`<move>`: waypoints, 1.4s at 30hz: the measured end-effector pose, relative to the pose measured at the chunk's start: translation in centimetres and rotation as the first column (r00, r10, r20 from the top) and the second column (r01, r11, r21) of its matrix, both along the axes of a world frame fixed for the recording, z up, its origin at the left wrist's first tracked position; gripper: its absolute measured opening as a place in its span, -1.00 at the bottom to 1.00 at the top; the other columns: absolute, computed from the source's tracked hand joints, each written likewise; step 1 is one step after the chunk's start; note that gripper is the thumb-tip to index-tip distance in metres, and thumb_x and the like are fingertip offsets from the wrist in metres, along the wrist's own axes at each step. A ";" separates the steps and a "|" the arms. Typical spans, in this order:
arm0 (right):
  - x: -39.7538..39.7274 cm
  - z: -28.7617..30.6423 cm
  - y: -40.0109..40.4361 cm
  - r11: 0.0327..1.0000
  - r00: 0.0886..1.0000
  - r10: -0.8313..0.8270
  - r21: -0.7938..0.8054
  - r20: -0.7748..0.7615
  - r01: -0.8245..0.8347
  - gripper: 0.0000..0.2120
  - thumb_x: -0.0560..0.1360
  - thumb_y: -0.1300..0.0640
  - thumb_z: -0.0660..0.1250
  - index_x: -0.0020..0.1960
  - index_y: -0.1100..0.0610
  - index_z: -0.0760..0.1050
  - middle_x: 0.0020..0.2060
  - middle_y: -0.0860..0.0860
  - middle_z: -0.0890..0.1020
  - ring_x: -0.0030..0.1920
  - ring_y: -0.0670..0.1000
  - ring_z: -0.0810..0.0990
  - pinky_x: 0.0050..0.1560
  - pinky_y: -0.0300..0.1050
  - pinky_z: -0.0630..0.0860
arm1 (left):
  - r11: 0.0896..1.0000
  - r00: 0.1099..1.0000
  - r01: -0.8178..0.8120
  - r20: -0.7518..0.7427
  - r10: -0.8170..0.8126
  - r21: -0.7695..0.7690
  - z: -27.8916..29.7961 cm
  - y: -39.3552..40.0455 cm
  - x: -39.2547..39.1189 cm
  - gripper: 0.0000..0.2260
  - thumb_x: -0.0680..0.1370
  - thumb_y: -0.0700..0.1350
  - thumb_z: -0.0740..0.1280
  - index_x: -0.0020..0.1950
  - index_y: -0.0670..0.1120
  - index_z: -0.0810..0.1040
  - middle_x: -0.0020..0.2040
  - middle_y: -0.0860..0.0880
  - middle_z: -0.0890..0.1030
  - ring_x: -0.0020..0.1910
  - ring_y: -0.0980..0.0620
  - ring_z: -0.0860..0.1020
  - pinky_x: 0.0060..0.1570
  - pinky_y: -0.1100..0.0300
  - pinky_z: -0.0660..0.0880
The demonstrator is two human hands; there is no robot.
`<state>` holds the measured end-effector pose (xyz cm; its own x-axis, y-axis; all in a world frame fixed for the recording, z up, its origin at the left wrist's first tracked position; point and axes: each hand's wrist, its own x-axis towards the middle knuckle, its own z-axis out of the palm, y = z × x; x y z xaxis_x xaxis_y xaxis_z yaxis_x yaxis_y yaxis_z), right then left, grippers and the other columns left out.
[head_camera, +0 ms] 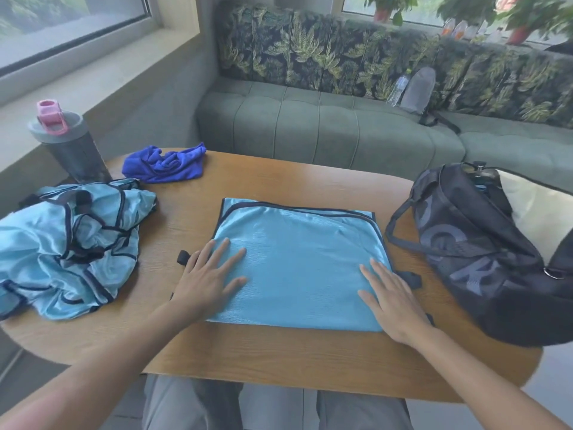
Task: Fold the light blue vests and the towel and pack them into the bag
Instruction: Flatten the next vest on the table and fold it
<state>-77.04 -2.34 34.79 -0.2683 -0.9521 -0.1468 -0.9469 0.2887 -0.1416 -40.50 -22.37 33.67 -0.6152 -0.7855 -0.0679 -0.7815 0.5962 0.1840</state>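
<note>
Crumpled light blue vests with dark trim (pixel 66 246) lie heaped at the far left of the oval wooden worktop (pixel 279 355), well to the left of the folded light blue mesh vest (pixel 297 259) that sits at its middle. Behind that heap stands a grey drinking bottle with a pink cap (pixel 66 144), and just right of it, beyond the folded vest's far left corner, a bunched royal-blue towel (pixel 166 164) waits unfolded.

On the folded vest, the left hand (pixel 209 277) lies flat over the left edge, fingers straight and spread. The right hand (pixel 392 297) lies flat over the right edge likewise. Both hands are apart and pressing down, gripping nothing, apparently smoothing the fold.

Right of the folded vest, nearly touching it, a dark navy duffel bag with grey lettering (pixel 477 252) rests with its mouth open toward the far side.

The slick mesh could slip as the next fold is made, so the layers may skew or spring open once the palms lift. Small black straps sticking out at the vest's sides could snag while it is carried to the bag.
</note>
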 end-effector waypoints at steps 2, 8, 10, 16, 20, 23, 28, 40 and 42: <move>-0.5 1.1 -1.3 0.998 1.000 -0.028 -0.049 0.010 0.029 -0.46 0.68 -0.22 -0.01 0.60 -0.06 0.20 0.59 -0.09 0.20 0.58 -0.06 0.09 0.54 -0.03 0.10 | 0.999 0.999 -0.034 -0.013 0.034 -0.032 0.9 -1.4 0.0 -0.35 0.55 0.40 -0.17 0.57 0.23 0.27 0.60 0.03 0.23 0.57 -0.09 0.15 0.49 -0.08 0.16; -3.9 3.8 -9.2 0.985 0.999 -0.044 -0.166 0.001 0.044 -0.60 0.65 0.09 0.27 0.46 0.11 0.40 0.44 0.00 0.42 0.49 0.01 0.25 0.42 -0.01 0.28 | 0.993 0.987 -0.109 -0.128 0.101 -0.053 3.5 -9.8 -2.8 -0.61 0.62 0.11 0.33 0.38 -0.05 0.47 0.29 -0.09 0.49 0.25 -0.19 0.46 0.24 -0.11 0.43; -5.5 4.0 -12.4 0.985 0.999 -0.041 -0.166 -0.018 0.038 -0.56 0.62 0.12 0.32 0.48 0.12 0.38 0.45 0.04 0.42 0.52 0.05 0.23 0.46 -0.01 0.22 | 0.996 0.983 -0.093 -0.158 0.093 0.012 4.2 -12.5 -4.6 -0.56 0.62 0.07 0.36 0.44 -0.08 0.43 0.31 -0.12 0.48 0.28 -0.21 0.46 0.26 -0.10 0.43; -8.8 2.9 -18.4 0.997 0.999 -0.028 0.076 -0.023 0.030 -0.45 0.59 -0.03 0.39 0.52 0.01 0.31 0.43 0.03 0.44 0.47 0.11 0.31 0.41 0.08 0.23 | 0.989 0.999 -0.051 -0.001 0.052 0.136 4.3 -17.9 -8.1 -0.43 0.56 0.12 0.44 0.48 -0.08 0.38 0.36 -0.12 0.48 0.34 -0.16 0.43 0.34 -0.06 0.40; -9.0 2.9 -19.3 1.000 1.000 -0.004 0.006 -0.022 0.004 -0.69 0.60 0.02 0.39 0.31 0.01 0.50 0.13 -0.01 0.53 0.28 0.11 0.47 0.28 0.06 0.30 | 0.988 0.996 -0.010 0.090 -0.003 0.151 4.8 -19.0 -8.7 -0.72 0.59 0.03 0.42 0.20 -0.07 0.50 0.16 -0.09 0.54 0.13 -0.09 0.48 0.12 0.01 0.47; -8.8 4.2 -19.4 1.000 0.999 -0.010 -0.014 -0.036 0.009 -0.90 0.61 0.07 0.36 0.10 0.02 0.57 -0.04 -0.05 0.50 0.14 0.13 0.51 0.20 0.04 0.33 | 0.989 0.998 0.007 0.063 -0.016 0.149 6.0 -18.8 -8.3 -0.84 0.62 -0.04 0.38 0.11 -0.08 0.50 0.11 -0.09 0.53 0.03 -0.06 0.46 -0.01 0.06 0.41; -7.9 10.4 -19.2 0.991 0.996 -0.076 -0.109 0.039 0.080 -0.93 0.58 0.09 0.38 -0.08 0.03 0.54 -0.12 0.01 0.58 -0.01 0.14 0.55 -0.06 -0.02 0.44 | 0.994 0.997 -0.023 -0.068 0.031 0.110 10.8 -17.6 -6.9 -0.90 0.66 -0.10 0.29 0.05 -0.09 0.39 -0.17 -0.07 0.53 -0.24 -0.06 0.46 -0.31 0.10 0.30; -4.1 28.0 -15.0 0.781 0.995 -0.088 -0.617 0.047 0.099 -0.93 0.60 0.16 0.36 -0.05 0.05 0.59 -0.14 0.05 0.63 -0.16 0.13 0.61 -0.14 0.03 0.54 | 0.969 0.843 -0.063 -0.533 -0.077 -0.239 26.2 -13.0 -2.6 -0.93 0.65 -0.18 0.28 0.09 -0.16 0.43 -0.20 -0.06 0.52 -0.20 -0.14 0.44 -0.20 0.06 0.25; -3.0 27.4 -12.9 0.727 0.998 -0.064 -0.684 0.020 0.060 -0.94 0.59 0.19 0.37 -0.01 0.09 0.61 -0.11 0.05 0.65 -0.09 0.12 0.58 -0.12 -0.01 0.48 | 0.952 0.823 -0.050 -0.552 -0.132 -0.303 25.5 -11.2 -1.3 -0.94 0.64 -0.19 0.28 0.07 -0.14 0.43 -0.15 -0.05 0.53 -0.15 -0.15 0.46 -0.18 0.05 0.27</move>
